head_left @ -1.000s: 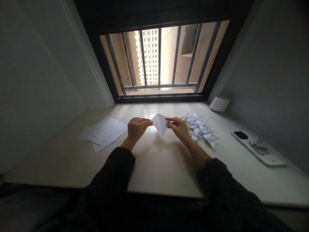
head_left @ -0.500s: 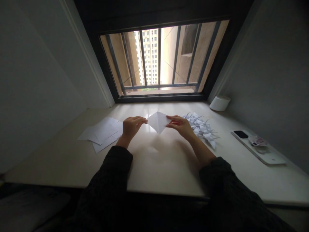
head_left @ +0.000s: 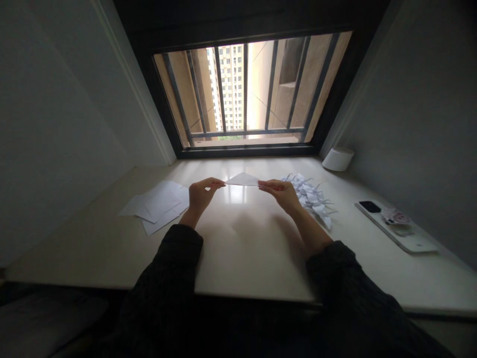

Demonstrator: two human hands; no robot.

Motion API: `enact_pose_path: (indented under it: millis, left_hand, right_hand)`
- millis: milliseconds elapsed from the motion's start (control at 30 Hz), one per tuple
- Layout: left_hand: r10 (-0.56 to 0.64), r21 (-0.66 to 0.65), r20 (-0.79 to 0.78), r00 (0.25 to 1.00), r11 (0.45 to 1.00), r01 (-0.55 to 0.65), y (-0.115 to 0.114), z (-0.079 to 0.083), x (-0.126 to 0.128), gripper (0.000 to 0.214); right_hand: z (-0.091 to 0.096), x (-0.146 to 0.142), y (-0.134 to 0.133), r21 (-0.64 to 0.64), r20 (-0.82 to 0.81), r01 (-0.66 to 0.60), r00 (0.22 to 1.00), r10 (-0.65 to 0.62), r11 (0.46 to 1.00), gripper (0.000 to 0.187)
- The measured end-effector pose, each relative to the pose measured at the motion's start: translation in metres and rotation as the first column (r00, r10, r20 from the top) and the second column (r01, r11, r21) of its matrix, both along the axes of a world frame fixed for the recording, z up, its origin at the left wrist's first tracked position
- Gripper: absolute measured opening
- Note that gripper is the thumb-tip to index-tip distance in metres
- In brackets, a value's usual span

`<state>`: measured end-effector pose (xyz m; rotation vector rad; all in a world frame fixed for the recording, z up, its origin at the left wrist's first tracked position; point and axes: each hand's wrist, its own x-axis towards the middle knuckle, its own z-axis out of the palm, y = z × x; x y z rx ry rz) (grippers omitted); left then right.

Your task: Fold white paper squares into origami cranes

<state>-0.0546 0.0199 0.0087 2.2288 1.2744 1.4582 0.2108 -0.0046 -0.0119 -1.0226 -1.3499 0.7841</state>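
From where I stand, the person has both arms stretched out over the pale table, dark sleeves ending at the wrists. Between the two hands is a piece of white paper, folded so that it shows as a flat, wide triangle: its peak points toward the window and its long, straight edge faces the person. It looks raised above the table, about midway across.

The left hand pinches one end corner, its fingers closed down to the paper's thickness at the tips. The right hand has the opposite corner, also pinched tightly between thumb and fingers.

Just beside the left hand lie some loose white sheets, overlapping at different angles. Behind the right hand and to its right sits a heap of small folded paper shapes, many with thin points sticking out. Further right, a white phone lies back up, with a pinkish round attachment on it. A white, rounded object stands by the right wall, near the window.
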Motion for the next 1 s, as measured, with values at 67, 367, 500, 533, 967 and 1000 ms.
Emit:
enact_pose_path:
  millis: [67, 367, 500, 533, 967, 1000]
  left_hand:
    - [-0.024, -0.074, 0.102, 0.994, 0.997, 0.032, 0.0, -0.002, 0.004, 0.015]
    - [-0.127, -0.223, 0.525, 0.842, 0.934, 0.28, 0.003, -0.005, 0.019, 0.023]
    - [-0.125, -0.219, 0.589, 0.798, 0.926, 0.307, 0.003, -0.005, 0.021, 0.024]
    - [-0.121, -0.213, 0.595, 0.794, 0.929, 0.302, 0.004, -0.006, 0.022, 0.024]
    - [-0.018, -0.296, 0.671, 0.741, 0.91, 0.291, 0.002, -0.006, 0.024, 0.031]
    - [-0.006, -0.3, 0.68, 0.733, 0.91, 0.286, 0.001, -0.006, 0.025, 0.032]
  right_hand:
    - [-0.001, -0.001, 0.0, -0.01, -0.022, 0.013, 1.0, -0.013, 1.0, 0.027]
    - [0.0, -0.007, -0.001, -0.057, -0.146, 0.105, 0.983, -0.112, 0.993, 0.03]
    - [0.0, -0.006, -0.001, -0.09, -0.15, 0.12, 0.98, -0.133, 0.989, 0.031]
    - [0.0, -0.007, -0.001, -0.096, -0.15, 0.119, 0.98, -0.133, 0.988, 0.031]
    - [-0.008, -0.008, 0.003, -0.108, -0.204, 0.097, 0.972, -0.118, 0.989, 0.026]
    - [-0.008, -0.009, 0.003, -0.111, -0.209, 0.097, 0.971, -0.119, 0.989, 0.026]
